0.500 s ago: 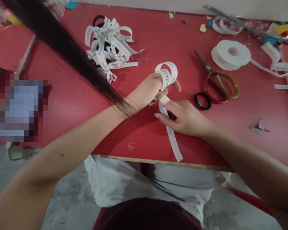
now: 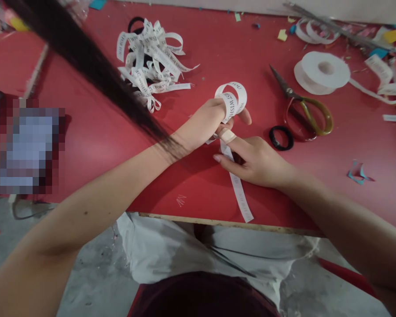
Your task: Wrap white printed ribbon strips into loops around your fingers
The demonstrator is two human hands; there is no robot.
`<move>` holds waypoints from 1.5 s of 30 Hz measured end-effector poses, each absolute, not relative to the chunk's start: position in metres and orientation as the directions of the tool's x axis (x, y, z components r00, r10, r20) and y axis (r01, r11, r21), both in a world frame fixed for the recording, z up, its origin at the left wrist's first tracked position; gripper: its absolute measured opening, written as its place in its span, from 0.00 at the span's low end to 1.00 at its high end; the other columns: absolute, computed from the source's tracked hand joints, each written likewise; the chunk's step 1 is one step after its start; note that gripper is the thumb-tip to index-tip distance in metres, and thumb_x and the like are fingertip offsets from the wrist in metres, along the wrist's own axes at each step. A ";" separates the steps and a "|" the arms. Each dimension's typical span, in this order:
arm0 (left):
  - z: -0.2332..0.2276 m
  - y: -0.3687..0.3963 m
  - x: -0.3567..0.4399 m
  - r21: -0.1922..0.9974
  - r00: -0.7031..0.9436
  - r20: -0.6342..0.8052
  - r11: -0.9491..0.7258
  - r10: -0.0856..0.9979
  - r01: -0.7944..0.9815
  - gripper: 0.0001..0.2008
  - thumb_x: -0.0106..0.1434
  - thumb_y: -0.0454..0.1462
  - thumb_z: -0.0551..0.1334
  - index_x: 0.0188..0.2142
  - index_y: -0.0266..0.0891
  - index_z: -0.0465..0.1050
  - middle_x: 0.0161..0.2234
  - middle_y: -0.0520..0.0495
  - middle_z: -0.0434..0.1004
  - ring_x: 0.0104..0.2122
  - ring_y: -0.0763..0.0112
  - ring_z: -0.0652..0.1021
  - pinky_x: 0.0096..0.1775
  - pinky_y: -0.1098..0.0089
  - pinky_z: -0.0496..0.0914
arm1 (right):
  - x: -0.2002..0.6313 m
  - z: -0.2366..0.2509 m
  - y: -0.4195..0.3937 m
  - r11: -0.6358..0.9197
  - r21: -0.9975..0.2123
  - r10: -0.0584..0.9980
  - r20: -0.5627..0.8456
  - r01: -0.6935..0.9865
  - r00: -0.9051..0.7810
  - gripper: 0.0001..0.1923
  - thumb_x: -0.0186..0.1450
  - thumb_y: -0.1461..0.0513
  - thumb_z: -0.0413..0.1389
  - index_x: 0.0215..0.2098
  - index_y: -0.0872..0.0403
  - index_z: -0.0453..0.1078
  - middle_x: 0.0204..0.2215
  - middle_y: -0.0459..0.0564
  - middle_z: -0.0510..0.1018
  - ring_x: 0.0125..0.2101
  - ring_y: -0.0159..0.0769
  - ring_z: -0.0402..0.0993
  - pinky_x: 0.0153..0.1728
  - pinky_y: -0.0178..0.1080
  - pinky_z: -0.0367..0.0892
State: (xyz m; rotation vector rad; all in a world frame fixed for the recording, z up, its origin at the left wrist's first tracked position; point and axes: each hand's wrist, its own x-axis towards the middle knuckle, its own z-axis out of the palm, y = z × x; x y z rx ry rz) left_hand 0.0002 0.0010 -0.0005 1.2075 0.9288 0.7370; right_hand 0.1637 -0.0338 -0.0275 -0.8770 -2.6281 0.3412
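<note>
A white printed ribbon (image 2: pixel 240 193) is looped above my left hand (image 2: pixel 214 115), with "BEST WISHES" lettering on the loops. My left hand is closed on the ribbon near the base of the loops; most of its fingers are hidden behind the hand. My right hand (image 2: pixel 255 160), with a pale bandage round one finger, meets it from the right. Its fingertips press at the ribbon below the loops, and the thumb is held apart. From between the hands the ribbon's tail hangs down to the table's front edge.
Printed ribbon bows (image 2: pixel 155 57) lie heaped at the back left. To the right are scissors (image 2: pixel 293 99), a black hair tie (image 2: pixel 281 138), a ribbon spool (image 2: pixel 321 75) and blue scraps (image 2: pixel 359 172). A blurred-out device (image 2: pixel 29 147) lies left; a dark strand (image 2: pixel 95 70) crosses the view.
Both hands keep almost the same hold on the looped ribbon. The view has shifted slightly, so the scissors and spool sit a little farther right.
</note>
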 end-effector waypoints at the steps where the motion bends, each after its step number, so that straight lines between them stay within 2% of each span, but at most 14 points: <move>1: 0.000 0.001 0.000 0.976 0.445 -0.203 0.218 0.872 0.018 0.14 0.66 0.31 0.49 0.31 0.32 0.72 0.17 0.56 0.52 0.15 0.82 0.53 0.19 0.75 0.48 | 0.164 -0.028 -0.034 0.781 -0.329 0.615 0.250 0.531 -0.748 0.14 0.71 0.59 0.48 0.52 0.57 0.63 0.19 0.39 0.62 0.18 0.29 0.52 0.23 0.34 0.50; 7: 0.002 0.001 0.000 0.971 0.471 -0.211 0.239 0.857 0.002 0.13 0.65 0.29 0.48 0.29 0.33 0.70 0.16 0.56 0.52 0.15 0.81 0.52 0.19 0.73 0.48 | 0.165 -0.027 -0.034 0.779 -0.331 0.616 0.246 0.533 -0.748 0.12 0.71 0.59 0.48 0.49 0.57 0.65 0.19 0.40 0.63 0.18 0.29 0.54 0.23 0.35 0.50; 14: 0.003 -0.001 0.001 0.984 0.444 -0.169 0.173 0.880 0.031 0.15 0.63 0.28 0.47 0.30 0.31 0.71 0.16 0.56 0.52 0.15 0.81 0.54 0.18 0.75 0.49 | 0.164 -0.025 -0.035 0.733 -0.357 0.661 0.170 0.579 -0.731 0.19 0.72 0.56 0.47 0.57 0.55 0.62 0.22 0.43 0.68 0.22 0.33 0.64 0.25 0.36 0.53; 24: 0.004 0.000 0.001 0.979 0.462 -0.196 0.198 0.865 0.044 0.16 0.62 0.26 0.46 0.31 0.33 0.72 0.16 0.56 0.52 0.15 0.80 0.53 0.19 0.73 0.49 | 0.165 -0.027 -0.035 0.757 -0.343 0.637 0.204 0.556 -0.743 0.18 0.72 0.57 0.47 0.56 0.57 0.62 0.22 0.42 0.67 0.21 0.32 0.62 0.24 0.35 0.51; 29: 0.001 0.000 0.000 0.979 0.466 -0.186 0.202 0.865 0.015 0.16 0.68 0.35 0.49 0.30 0.33 0.72 0.17 0.55 0.52 0.15 0.80 0.52 0.19 0.72 0.48 | 0.165 -0.028 -0.034 0.778 -0.327 0.617 0.240 0.536 -0.749 0.17 0.72 0.59 0.48 0.55 0.58 0.62 0.20 0.40 0.66 0.19 0.29 0.57 0.24 0.34 0.51; 34: -0.001 0.000 -0.002 0.983 0.509 -0.141 0.181 0.849 -0.030 0.24 0.71 0.49 0.49 0.32 0.34 0.73 0.18 0.56 0.49 0.16 0.80 0.51 0.20 0.72 0.48 | 0.164 -0.027 -0.034 0.778 -0.362 0.609 0.241 0.513 -0.756 0.18 0.72 0.59 0.48 0.57 0.60 0.60 0.20 0.39 0.66 0.19 0.29 0.57 0.23 0.33 0.52; 37: 0.000 0.001 -0.003 0.981 0.554 -0.121 0.184 0.824 -0.060 0.31 0.70 0.56 0.43 0.32 0.36 0.73 0.17 0.56 0.48 0.16 0.78 0.50 0.20 0.71 0.47 | 0.164 -0.028 -0.034 0.793 -0.357 0.593 0.264 0.494 -0.760 0.18 0.72 0.59 0.49 0.57 0.61 0.60 0.19 0.39 0.66 0.18 0.29 0.57 0.23 0.33 0.52; 41: 0.002 -0.002 -0.004 0.971 0.578 -0.038 0.167 0.815 -0.173 0.30 0.70 0.56 0.43 0.32 0.37 0.72 0.18 0.55 0.51 0.17 0.78 0.50 0.20 0.71 0.47 | 0.163 -0.031 -0.034 0.818 -0.307 0.570 0.319 0.487 -0.757 0.22 0.72 0.60 0.48 0.62 0.61 0.56 0.20 0.40 0.69 0.18 0.29 0.58 0.22 0.33 0.52; 45: 0.003 -0.005 -0.005 0.948 0.637 -0.014 0.213 0.771 -0.238 0.29 0.69 0.56 0.45 0.37 0.37 0.73 0.18 0.57 0.51 0.16 0.78 0.51 0.19 0.73 0.50 | 0.164 -0.033 -0.033 0.843 -0.318 0.529 0.339 0.434 -0.778 0.26 0.72 0.66 0.44 0.67 0.56 0.48 0.24 0.41 0.73 0.21 0.30 0.64 0.25 0.32 0.57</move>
